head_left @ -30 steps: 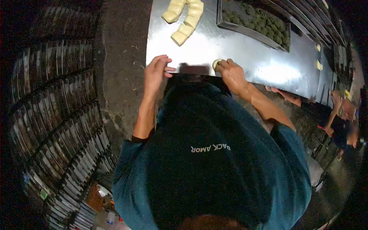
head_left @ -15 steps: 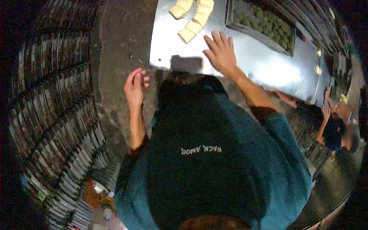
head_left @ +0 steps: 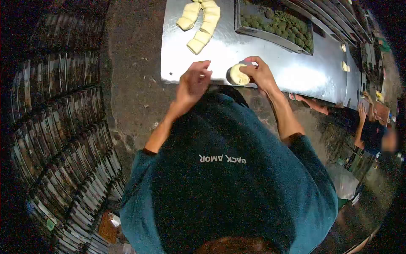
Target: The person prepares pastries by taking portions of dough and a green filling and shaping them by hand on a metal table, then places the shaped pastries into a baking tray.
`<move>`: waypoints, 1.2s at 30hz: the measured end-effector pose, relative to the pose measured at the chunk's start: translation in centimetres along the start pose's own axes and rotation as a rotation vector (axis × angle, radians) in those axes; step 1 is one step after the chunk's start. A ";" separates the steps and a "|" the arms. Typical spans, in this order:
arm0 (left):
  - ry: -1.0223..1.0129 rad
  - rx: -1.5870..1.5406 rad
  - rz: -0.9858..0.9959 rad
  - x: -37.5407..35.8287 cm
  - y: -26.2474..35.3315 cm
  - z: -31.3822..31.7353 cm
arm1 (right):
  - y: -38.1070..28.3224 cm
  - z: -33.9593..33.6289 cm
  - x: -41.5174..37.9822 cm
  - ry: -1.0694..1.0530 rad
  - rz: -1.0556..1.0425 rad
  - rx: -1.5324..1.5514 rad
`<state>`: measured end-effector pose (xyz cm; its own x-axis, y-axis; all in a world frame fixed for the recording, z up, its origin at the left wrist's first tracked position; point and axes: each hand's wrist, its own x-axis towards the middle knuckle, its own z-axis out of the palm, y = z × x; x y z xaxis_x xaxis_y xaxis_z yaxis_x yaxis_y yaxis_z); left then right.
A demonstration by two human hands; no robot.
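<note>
Dough round in my right hand at the desk's near edge.

The pale dough piece [head_left: 238, 75] sits at the near rim of the steel desk [head_left: 270, 59], my right hand [head_left: 260, 72] closed around it from behind, fingers curled in a light grip. My left hand [head_left: 192, 84] hovers just beside it, half open, holding nothing. I judge this the shaping step; next calls for both palms on it. Cut dough blocks [head_left: 198, 21] and a tray of green balls [head_left: 275, 23] lie farther back.

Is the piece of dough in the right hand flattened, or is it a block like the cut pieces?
Flattened. The dough disc in the right hand looks round and thin, unlike the blocky cut pieces on the steel table.
</note>
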<state>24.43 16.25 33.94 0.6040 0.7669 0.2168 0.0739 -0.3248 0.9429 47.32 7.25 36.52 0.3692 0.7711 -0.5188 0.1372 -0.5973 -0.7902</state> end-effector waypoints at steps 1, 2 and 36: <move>-0.002 0.158 0.047 1.3 2.0 0.8 | -1.3 0.2 -0.6 0.032 0.076 0.358; -0.013 0.222 0.139 2.3 3.4 1.2 | -3.1 0.7 -1.3 0.044 0.072 0.531; 0.551 0.248 -0.628 -6.7 -6.8 -12.9 | -5.8 -0.3 -1.0 0.319 -0.754 -0.456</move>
<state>9.60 20.44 29.34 -0.0717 0.9823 -0.1731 0.4739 0.1862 0.8606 46.48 9.88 41.67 0.2615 0.9334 0.2455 0.7654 -0.0456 -0.6420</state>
